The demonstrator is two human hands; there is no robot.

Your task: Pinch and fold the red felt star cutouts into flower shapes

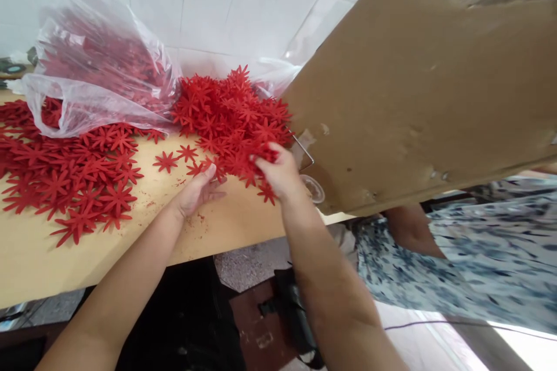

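Observation:
A heap of red flower-shaped cutouts [230,110] with narrow pointed petals lies on the light wooden table [243,214]. At the heap's front right edge, my right hand [281,173] is closed on some red flower cutouts [268,153]; how many is unclear. My left hand [198,192] is beside the heap's near left edge, thumb up and fingers stretched out, with nothing visibly gripped. Just beyond its thumb lie a few loose cutouts [187,153]. A second pile of the same cutouts [82,171] spreads over the table's left side.
A clear plastic bag [104,64] full of red cutouts stands at the back left. On the right, a large brown cardboard sheet [418,87] leans upright, with a bent metal wire [303,148] near its lower left. Past it sits a person in patterned clothing [435,261]. White tiles [243,6] back the table.

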